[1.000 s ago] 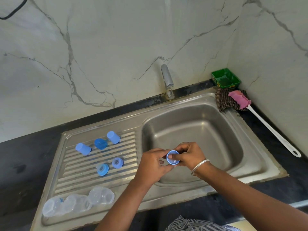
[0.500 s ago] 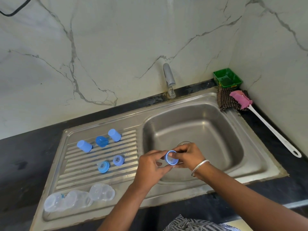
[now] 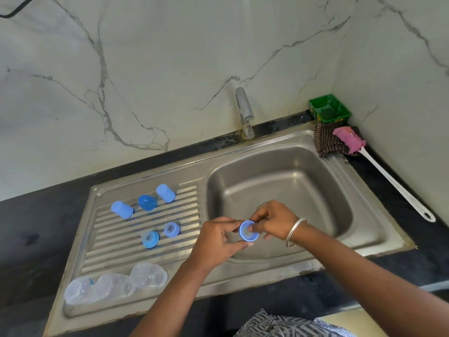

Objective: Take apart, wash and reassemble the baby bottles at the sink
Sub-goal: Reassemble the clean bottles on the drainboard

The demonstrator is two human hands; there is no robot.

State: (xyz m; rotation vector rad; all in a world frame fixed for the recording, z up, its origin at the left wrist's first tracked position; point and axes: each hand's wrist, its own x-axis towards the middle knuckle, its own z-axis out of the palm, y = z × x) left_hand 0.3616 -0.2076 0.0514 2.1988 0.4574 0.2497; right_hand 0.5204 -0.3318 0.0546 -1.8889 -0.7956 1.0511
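Over the front of the steel sink basin (image 3: pixel 286 181), my left hand (image 3: pixel 216 242) and my right hand (image 3: pixel 272 221) both grip one blue bottle collar ring (image 3: pixel 248 230), its open side facing me, with a clear teat inside it. On the ribbed drainboard (image 3: pixel 116 242) lie two pale blue caps (image 3: pixel 122 209) (image 3: pixel 165 193), a darker blue cap (image 3: pixel 147 202) and two blue collars with teats (image 3: pixel 150 239) (image 3: pixel 171 229). Three clear bottle bodies (image 3: pixel 114 284) lie on their sides along the drainboard's front edge.
The tap (image 3: pixel 244 110) stands behind the basin, with no water running. A green tub (image 3: pixel 329 108), a checked cloth (image 3: pixel 328 142) and a pink-headed bottle brush with a white handle (image 3: pixel 388 176) sit at the right corner. Dark counter (image 3: pixel 36 227) surrounds the sink.
Both hands stay together on the blue collar over the basin. The fingers have shifted slightly around it and the ring has turned a little.
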